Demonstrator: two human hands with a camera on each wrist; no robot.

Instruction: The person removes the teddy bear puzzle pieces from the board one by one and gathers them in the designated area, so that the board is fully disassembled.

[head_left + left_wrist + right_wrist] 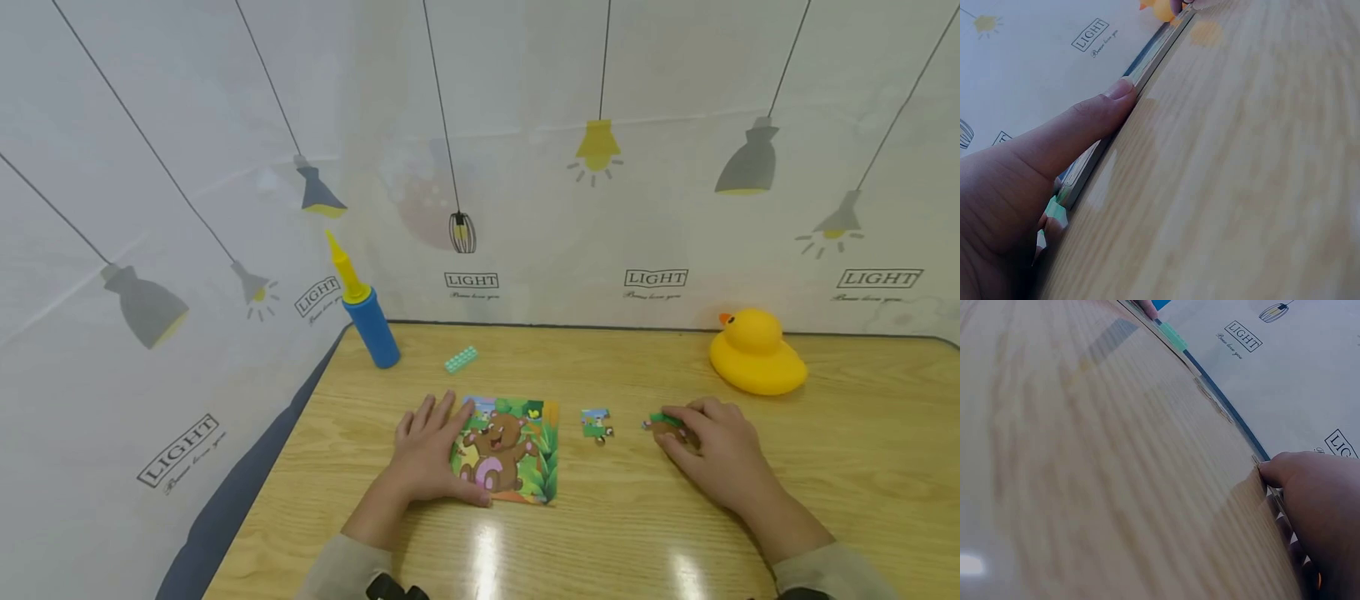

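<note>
A square bear picture puzzle [517, 450] lies flat on the wooden table [637, 533]. My left hand [438, 442] rests on the puzzle's left part with the fingers spread and straight. In the left wrist view the thumb [1085, 125] lies along the puzzle's edge [1147, 62]. One loose puzzle piece [597, 423] lies just right of the puzzle. Further right, my right hand [678, 429] curls its fingers and thumb round a green and brown puzzle piece [660, 422] that lies on the table. The right wrist view shows only a fingertip [1285, 472] low against the table.
A yellow rubber duck [756, 354] sits at the back right. A blue and yellow air pump [367, 312] stands in the back left corner, with a small teal brick [461, 359] beside it. A printed backdrop walls the table behind and on the left.
</note>
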